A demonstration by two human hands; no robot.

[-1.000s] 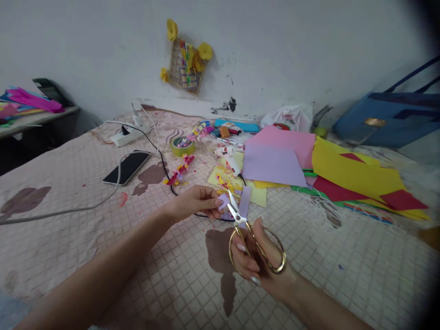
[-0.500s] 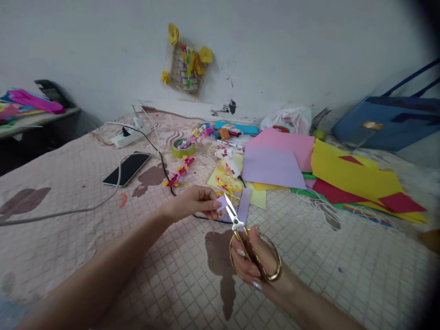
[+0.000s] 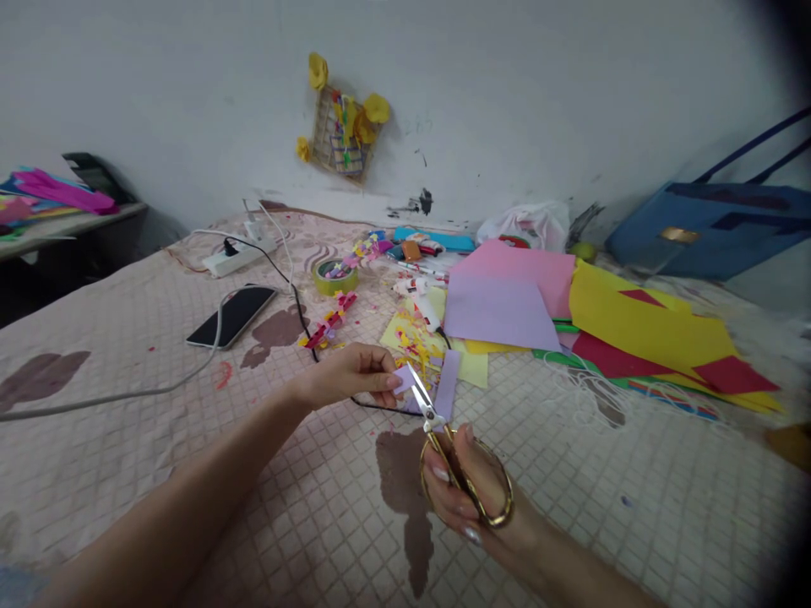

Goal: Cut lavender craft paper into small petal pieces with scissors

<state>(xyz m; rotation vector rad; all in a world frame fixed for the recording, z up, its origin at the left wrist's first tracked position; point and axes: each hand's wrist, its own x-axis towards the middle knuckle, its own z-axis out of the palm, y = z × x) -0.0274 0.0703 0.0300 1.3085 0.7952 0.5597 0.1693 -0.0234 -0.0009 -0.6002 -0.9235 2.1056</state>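
Note:
Between the thumb and fingers of my left hand (image 3: pixel 358 376) is a small piece of purple paper (image 3: pixel 403 380). My right hand (image 3: pixel 478 490) grips a pair of scissors (image 3: pixel 428 414) by its gold handles, with the silver blades slightly parted at the paper's right edge. Just beyond the blades, a purple strip (image 3: pixel 448 384) lies on the patterned tablecloth (image 3: pixel 304 523). Yellow and pink paper scraps (image 3: pixel 418 342) are heaped on a pale yellow sheet (image 3: pixel 474 369) past my hands. A white glue gun (image 3: pixel 426 314) rests beside the scraps.
Coloured sheets, including a purple sheet (image 3: pixel 498 311) and a yellow sheet (image 3: pixel 634 308), spread to the right near tangled white string (image 3: pixel 589 388). Leftward lie a phone (image 3: pixel 231 316), a power strip (image 3: pixel 234 257), cables and a tape roll (image 3: pixel 335 277). A blue bag (image 3: pixel 715 228) stands far right.
The scissors' blades have shifted slightly down and left against the purple paper, and look a little wider apart. The whole view has moved slightly; both hands keep their holds.

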